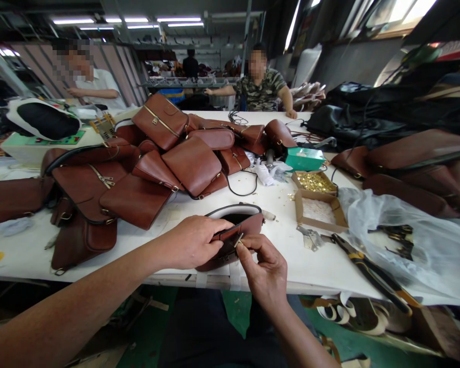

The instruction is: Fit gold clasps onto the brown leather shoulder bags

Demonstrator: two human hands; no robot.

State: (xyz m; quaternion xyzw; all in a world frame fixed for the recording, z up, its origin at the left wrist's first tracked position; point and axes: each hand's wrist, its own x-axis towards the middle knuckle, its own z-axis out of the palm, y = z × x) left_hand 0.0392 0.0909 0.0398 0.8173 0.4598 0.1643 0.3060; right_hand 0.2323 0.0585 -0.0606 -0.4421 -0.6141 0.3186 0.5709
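A brown leather handbag (249,225) with a dark rim and a pale lining stands at the table's front edge, its top open. My left hand (191,241) is closed on the bag's near rim, thumb outside and fingers reaching over into the opening. My right hand (266,266) pinches a small metal fitting (238,240) between thumb and forefinger, against the bag's near face. Whether the fitting is joined to the leather I cannot tell. The bag's lower left part is hidden behind my left hand.
Brown leather bags (191,163) are heaped behind and left. On the right lie a box of gold-coloured fittings (315,182), a cardboard tray (318,210), pliers (368,268) and a clear plastic bag (391,230). Beyond the table are a person in camouflage (260,84) and another in white (99,87).
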